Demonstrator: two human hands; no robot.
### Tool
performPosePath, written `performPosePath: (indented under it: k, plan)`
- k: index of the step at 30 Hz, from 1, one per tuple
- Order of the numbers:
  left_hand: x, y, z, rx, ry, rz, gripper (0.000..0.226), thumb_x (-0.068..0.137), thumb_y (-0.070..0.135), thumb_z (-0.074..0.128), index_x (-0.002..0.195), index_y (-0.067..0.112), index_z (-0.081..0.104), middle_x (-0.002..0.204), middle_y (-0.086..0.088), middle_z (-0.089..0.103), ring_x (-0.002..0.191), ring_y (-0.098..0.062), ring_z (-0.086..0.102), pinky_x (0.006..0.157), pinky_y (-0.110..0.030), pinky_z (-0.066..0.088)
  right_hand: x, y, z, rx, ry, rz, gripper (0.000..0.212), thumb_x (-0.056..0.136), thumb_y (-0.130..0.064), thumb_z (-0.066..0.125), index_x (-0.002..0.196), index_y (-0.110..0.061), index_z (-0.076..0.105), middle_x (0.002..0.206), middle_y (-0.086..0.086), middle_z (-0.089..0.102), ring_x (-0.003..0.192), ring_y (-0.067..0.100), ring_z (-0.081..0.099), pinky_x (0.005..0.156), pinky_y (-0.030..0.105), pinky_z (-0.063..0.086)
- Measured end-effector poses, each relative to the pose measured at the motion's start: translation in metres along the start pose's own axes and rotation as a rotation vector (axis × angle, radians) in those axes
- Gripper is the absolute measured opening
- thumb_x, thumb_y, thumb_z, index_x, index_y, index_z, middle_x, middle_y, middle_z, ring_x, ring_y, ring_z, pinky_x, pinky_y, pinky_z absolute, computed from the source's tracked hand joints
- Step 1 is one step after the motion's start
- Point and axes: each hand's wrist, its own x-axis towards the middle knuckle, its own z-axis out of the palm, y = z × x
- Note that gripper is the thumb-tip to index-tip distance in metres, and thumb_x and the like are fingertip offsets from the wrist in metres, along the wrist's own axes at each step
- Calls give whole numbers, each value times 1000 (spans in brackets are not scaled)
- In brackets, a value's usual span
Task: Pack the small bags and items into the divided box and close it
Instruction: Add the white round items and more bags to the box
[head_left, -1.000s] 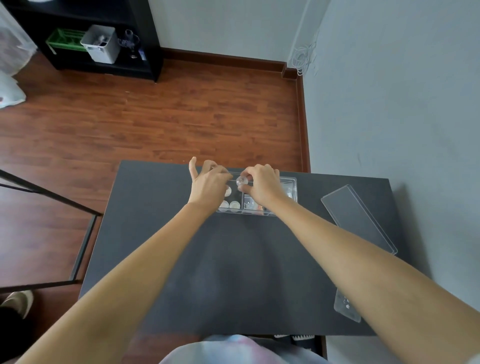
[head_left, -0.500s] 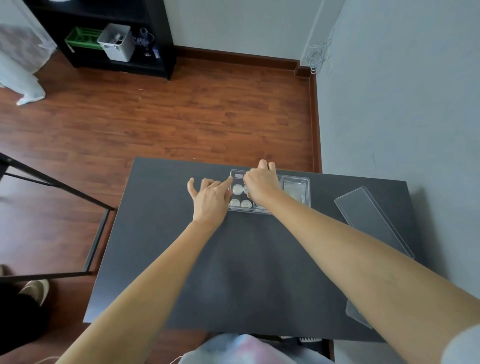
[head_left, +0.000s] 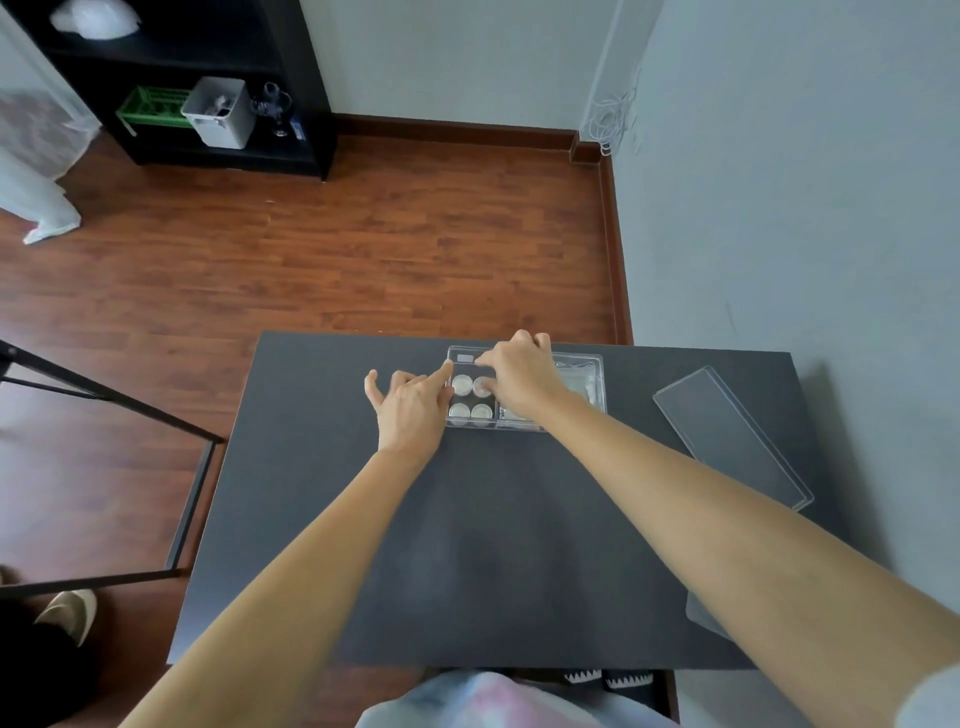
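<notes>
A clear divided box (head_left: 596, 384) sits at the far edge of the dark table (head_left: 467, 545). Its left compartment holds several small round silver items (head_left: 461, 385) and a small purple piece (head_left: 465, 358). A small clear bag (head_left: 574, 376) lies in the right compartment. My left hand (head_left: 410, 410) rests at the box's left wall, forefinger touching its rim, holding nothing. My right hand (head_left: 519, 376) reaches down into the middle of the box with its fingers curled over the round items; what the fingertips hold is hidden. The box's clear lid (head_left: 732, 436) lies apart at the right.
Another clear plastic piece (head_left: 701, 616) lies at the table's near right edge, partly behind my right arm. A grey wall stands close on the right. A black shelf (head_left: 197, 104) with bins stands across the wooden floor. A black metal frame (head_left: 104, 405) is left of the table.
My right hand has gone from holding a small round item above the box to reaching down inside it. My left hand shifted to the box's left rim. The view tilted up slightly.
</notes>
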Motion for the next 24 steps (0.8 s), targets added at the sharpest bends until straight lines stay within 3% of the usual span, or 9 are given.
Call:
performPosePath:
  k: [5,11,16,18,20,24]
  plan:
    - [-4,1,0,7,5,0,34,101,23,40,133,29,51,87,-2,67,103,-26,53,115,-53,5,-45,34,-14,217,155,60,28,93,-20,58,119,-20,67,113,3,71,108,25,52,92,39,31]
    - [-11,15,4,-6,70,42,39,97,24,50,135,24,50,132,-7,49,124,-30,42,114,-53,15,-115,87,-21,289,209,238,25,93,-18,59,116,-18,68,110,4,70,104,26,56,93,38,36]
    - [-40,63,20,-94,193,364,41,88,16,65,128,17,57,129,-10,51,115,-32,49,104,-52,31,-186,121,-12,418,244,454,23,88,-12,66,110,-12,71,102,7,73,98,26,63,94,37,48]
    - [-57,89,32,-133,124,520,39,87,15,65,125,18,58,123,-7,55,109,-30,52,99,-50,38,-219,133,-1,499,257,619,23,85,-8,68,108,-9,71,103,9,74,98,25,66,95,36,50]
    - [-74,115,47,-165,-53,630,39,90,18,61,128,18,57,122,-3,55,111,-26,52,101,-46,40,-253,142,12,531,259,792,22,83,-6,68,105,-7,71,103,11,73,96,25,67,93,35,51]
    - [-93,164,79,-141,-435,693,44,94,26,54,138,20,47,130,0,49,120,-21,47,102,-36,40,-310,149,43,572,188,1056,25,81,-10,70,105,-6,66,101,12,70,98,29,64,90,36,49]
